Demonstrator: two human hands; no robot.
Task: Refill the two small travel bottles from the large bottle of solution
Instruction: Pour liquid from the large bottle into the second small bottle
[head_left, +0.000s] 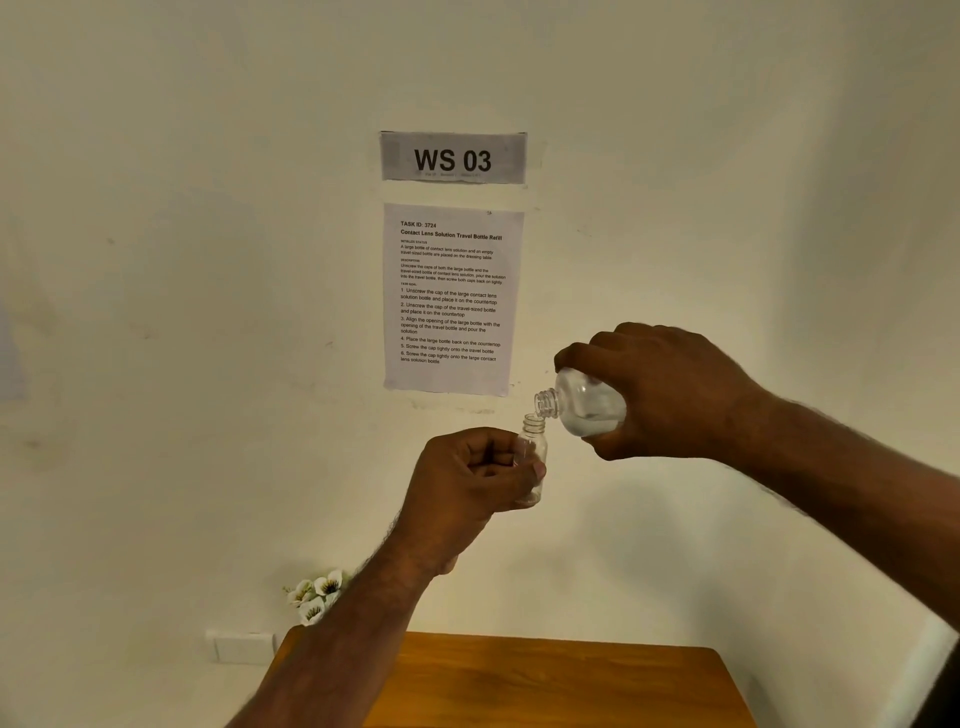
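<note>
Two bare hands work in the air above the tabletop (571, 675): the left hand (467, 483) curls its fingers (537, 470) round an upright small bottle (534, 452), while the right hand (670, 395) grips the tipped large bottle (587, 402), mouth just over the small one's.

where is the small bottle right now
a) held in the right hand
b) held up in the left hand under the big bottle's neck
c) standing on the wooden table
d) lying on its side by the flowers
b: the left hand holds the small bottle upright in the air, its mouth just under the tilted large bottle gripped by the right hand.
</note>
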